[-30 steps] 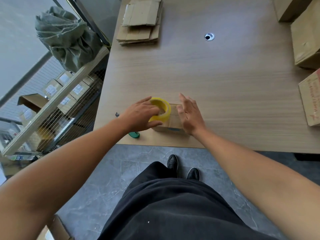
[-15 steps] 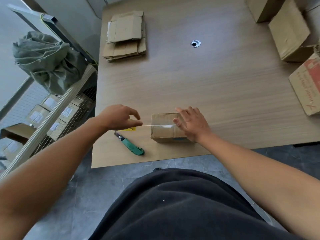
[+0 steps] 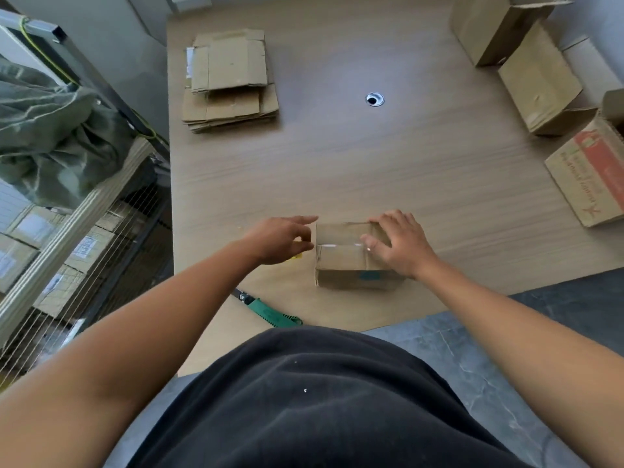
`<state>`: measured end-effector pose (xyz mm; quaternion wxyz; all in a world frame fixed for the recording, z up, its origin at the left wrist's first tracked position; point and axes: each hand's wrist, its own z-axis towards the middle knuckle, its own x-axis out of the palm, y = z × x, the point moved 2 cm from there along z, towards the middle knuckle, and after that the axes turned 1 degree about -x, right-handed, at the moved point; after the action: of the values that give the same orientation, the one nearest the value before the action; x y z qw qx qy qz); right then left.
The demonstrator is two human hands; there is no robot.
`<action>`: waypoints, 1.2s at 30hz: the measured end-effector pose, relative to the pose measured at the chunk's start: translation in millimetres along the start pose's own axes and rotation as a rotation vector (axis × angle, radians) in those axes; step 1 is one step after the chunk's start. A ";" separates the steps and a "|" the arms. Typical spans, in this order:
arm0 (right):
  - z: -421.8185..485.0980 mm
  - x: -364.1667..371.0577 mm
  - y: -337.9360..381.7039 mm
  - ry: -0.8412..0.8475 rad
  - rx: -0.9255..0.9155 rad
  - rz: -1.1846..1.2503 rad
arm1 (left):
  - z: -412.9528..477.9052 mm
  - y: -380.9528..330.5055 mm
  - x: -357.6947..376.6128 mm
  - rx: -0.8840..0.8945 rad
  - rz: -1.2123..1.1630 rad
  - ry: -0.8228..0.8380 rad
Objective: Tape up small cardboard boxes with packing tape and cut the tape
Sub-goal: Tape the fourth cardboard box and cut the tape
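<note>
the right hand (image 3: 398,246) lay flat and open on the small box (image 3: 341,261); the left hand (image 3: 280,241), just left of it, pinched the tape (image 3: 341,245), near a green knife (image 3: 270,312).

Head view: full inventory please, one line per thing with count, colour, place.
Small brown cardboard box: 1, brown, near table edge, clear tape strip across its top.
Yellow tape roll: 1, yellow, mostly hidden under left hand.
Green-handled utility knife: 1, green, near edge, left of box.
Stack of flattened cardboard blanks: 1 stack, brown, far left.
Larger cardboard boxes: at least 3, brown, one red-printed, far right.
Wooden table: 1, light wood, metal grommet hole.
Green cloth sack: 1, on left shelving.
Left hand: beside box's left end.
Right hand: pressing box top.
</note>
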<state>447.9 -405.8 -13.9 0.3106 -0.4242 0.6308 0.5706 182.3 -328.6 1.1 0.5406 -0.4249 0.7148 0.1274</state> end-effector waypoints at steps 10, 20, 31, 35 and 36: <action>13.9 2.2 10.0 -0.090 -0.053 -0.281 | 14.1 24.3 2.5 0.196 -0.148 -0.070; -73.4 113.8 162.2 -0.038 -0.278 0.143 | 8.4 25.8 15.2 0.249 -0.225 -0.135; -85.9 148.0 134.1 0.238 -0.030 0.094 | 11.6 25.5 7.0 0.230 -0.121 -0.150; -143.5 85.6 115.4 0.072 0.210 0.390 | 9.6 25.0 8.3 0.225 -0.162 -0.156; -147.6 69.0 116.6 -0.048 0.237 0.413 | 9.3 24.9 8.4 0.221 -0.168 -0.155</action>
<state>326.9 -564.8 1.9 0.2500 -0.2331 0.7592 0.5539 169.4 -311.5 -16.8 0.6462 -0.4102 0.6426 0.0347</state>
